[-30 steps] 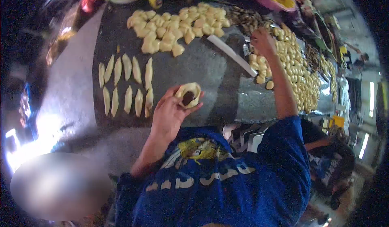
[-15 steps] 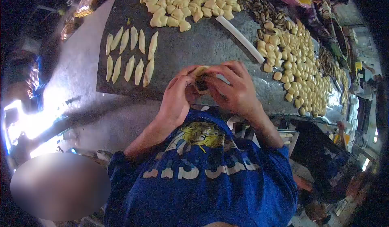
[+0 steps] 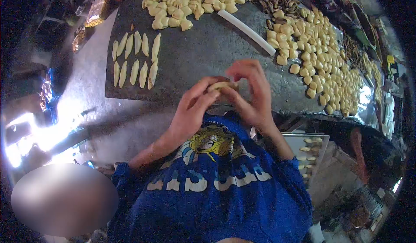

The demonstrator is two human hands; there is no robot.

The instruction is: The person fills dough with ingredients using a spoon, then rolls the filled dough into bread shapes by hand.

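A small piece of dough, folded long and narrow, is held above the table's near edge. My left hand pinches its left end between thumb and fingers. At the other end, my right hand has its thumb against the dough, with the index finger arched above. Whatever lies inside the fold is hidden. Left of my hands, several slender, pointed dough pieces lie in two rows on the dark table.
Flattened dough pieces cluster at the back. Many rounder dough pieces spread along the right, beside dark stick-like pieces. A white strip lies between them. Below right is a tray with shaped pieces. Another person's arm shows at far right.
The dough, earlier cupped open with something dark inside, is now folded narrow. My right fingers have lifted off its middle. The view has shifted, revealing more of the tray.
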